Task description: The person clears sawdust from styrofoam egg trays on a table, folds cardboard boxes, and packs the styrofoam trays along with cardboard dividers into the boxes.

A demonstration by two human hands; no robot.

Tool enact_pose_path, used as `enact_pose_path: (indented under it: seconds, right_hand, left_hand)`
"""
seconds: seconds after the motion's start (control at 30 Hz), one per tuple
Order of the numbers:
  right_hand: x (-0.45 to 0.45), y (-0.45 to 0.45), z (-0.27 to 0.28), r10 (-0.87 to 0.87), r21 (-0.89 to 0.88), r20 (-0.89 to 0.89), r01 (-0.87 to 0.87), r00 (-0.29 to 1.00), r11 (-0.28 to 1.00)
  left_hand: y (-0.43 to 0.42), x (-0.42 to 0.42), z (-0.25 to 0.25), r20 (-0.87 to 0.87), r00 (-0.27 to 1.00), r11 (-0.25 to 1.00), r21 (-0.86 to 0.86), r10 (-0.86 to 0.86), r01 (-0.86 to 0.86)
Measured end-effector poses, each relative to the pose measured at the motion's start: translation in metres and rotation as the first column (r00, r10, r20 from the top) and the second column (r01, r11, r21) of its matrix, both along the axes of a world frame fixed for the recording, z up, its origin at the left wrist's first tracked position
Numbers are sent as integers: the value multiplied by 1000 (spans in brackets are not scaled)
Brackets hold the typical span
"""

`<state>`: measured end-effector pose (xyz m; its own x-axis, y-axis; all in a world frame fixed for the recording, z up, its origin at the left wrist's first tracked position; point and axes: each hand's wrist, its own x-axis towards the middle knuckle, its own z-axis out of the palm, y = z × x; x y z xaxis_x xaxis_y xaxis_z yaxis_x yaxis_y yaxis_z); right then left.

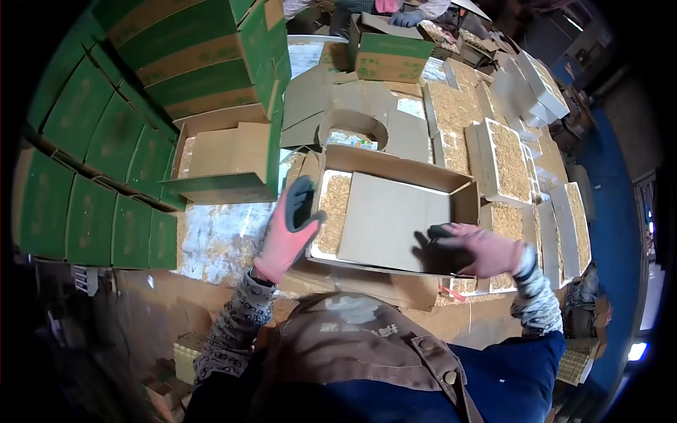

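Note:
An open cardboard box [395,156] lies in front of me, its bottom covered with yellowish wood shavings [333,211]. On the shavings rests a flat grey-brown cardboard sheet [395,222], which leaves a strip of them bare at the left. My left hand [289,233], in a pink glove with dark fingers, is at the box's left wall with thumb and fingers spread apart. Over the right part of the sheet, my right hand [483,248] reaches in across the front right corner, fingers stretched leftward. Whether its fingertips touch the sheet, I cannot tell.
Green cartons [197,60] are stacked at the left, beside an open green box [233,185]. White trays of shavings [509,162] crowd the right. Behind my box lie a round cardboard ring [352,125] and loose cardboard. A co-worker's gloved hand [407,18] rests at another green box [391,58].

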<state>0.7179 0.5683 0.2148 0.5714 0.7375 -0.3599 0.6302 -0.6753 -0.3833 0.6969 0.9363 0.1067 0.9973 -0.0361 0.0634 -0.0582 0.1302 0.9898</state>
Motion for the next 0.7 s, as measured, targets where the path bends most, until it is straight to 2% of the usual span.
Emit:
enact_pose_path:
  seconds: [0.03,0.07,0.1,0.17,0.2,0.23,0.27,0.3,0.33,0.37,0.4,0.43,0.47,0.5,0.53,0.57,0.6,0.63,0.67,0.7]
  right_hand:
    - [9,-6,29,-224,99,-314,266,923,959]
    - [15,-26,35,-404,297,-418,543,813,785]
    - [21,-53,36,-511,430,-562,757,651,493]
    - [34,-93,-16,-655,446,-353,736,668,509]
    - [37,-96,-49,-673,228,-499,832,546,505]
    - [41,-93,-95,-675,61,-539,823,504,565]
    - [30,-31,-84,-617,44,-680,862,396,504]
    - [25,-8,-127,-552,332,-621,824,557,459]
    - [27,-9,-135,-638,363,-481,799,601,479]
    - [18,8,-103,-755,134,-507,904,415,407]
    - [18,-4,-116,-818,-197,-333,814,469,547]
    - [6,-29,-162,-715,152,-498,861,491,485]
    - [4,-34,-167,-761,196,-453,884,465,424]
    - [3,-46,-192,-698,401,-439,819,566,411]
    - [3,-52,-198,-699,406,-497,850,514,336]
    - [2,-58,-197,-695,366,-519,864,497,345]
    - [3,-69,-200,-680,335,-495,841,541,425]
    - [4,-86,-208,-634,332,-398,748,663,575]
    - [9,-110,-225,-447,370,-94,448,890,814]
    - [15,-125,-233,-285,361,109,229,952,904]
  left_hand:
    - [-3,-1,4,4,991,991,-21,134,-134]
    - [4,1,11,125,988,969,215,93,-119]
    - [11,1,19,224,974,886,446,23,-123]
    - [5,1,33,115,991,838,545,-62,-11]
    - [2,7,30,110,984,806,590,-142,50]
    - [-2,19,14,202,922,610,791,-330,45]
    - [-16,29,1,173,855,464,882,-489,87]
    - [-29,34,-7,108,775,303,947,-623,112]
    - [-28,39,-3,95,775,305,943,-625,131]
    - [-24,44,-1,111,780,401,896,-616,189]
    - [-20,42,-1,120,787,491,834,-605,251]
    - [-14,37,-1,131,801,578,760,-584,297]
    - [-8,29,-21,207,881,745,633,-425,211]
    - [-8,27,-24,290,937,902,428,-196,56]
    - [-7,25,-76,154,980,988,-106,125,-109]
    - [-9,15,-88,-141,942,941,-111,303,-319]
    - [-9,6,-115,-257,945,969,-86,202,-231]
    - [-14,1,-144,-281,953,994,31,114,-109]
    - [-19,-6,-167,-258,965,990,142,38,-1]
    - [-22,-11,-179,-237,971,985,166,-17,57]
